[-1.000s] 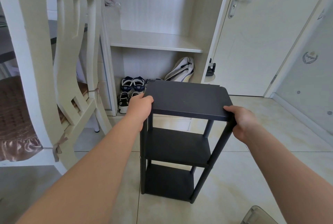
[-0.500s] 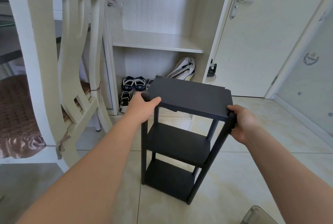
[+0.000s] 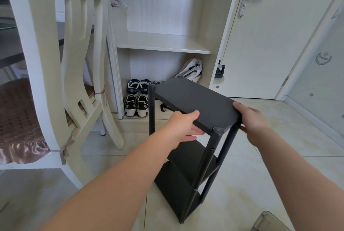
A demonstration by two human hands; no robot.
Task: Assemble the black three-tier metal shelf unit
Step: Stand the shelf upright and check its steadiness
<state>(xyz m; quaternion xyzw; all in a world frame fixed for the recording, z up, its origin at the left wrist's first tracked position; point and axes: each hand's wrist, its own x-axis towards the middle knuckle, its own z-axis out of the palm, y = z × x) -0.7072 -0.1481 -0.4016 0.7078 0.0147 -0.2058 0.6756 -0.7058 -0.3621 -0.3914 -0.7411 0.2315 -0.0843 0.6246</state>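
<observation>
Three black tiers on four posts form the shelf unit, standing on the tiled floor mid-view, its long axis upright and the top tier's long side running from far left to near right. Both hands hold that top tier: the left hand pinches its near long edge, thumb on top and fingers beneath, and the right hand curls round the near right corner. A white chair stands close on the left, and beyond the unit an open cabinet holds shoes, with a door at far right.
</observation>
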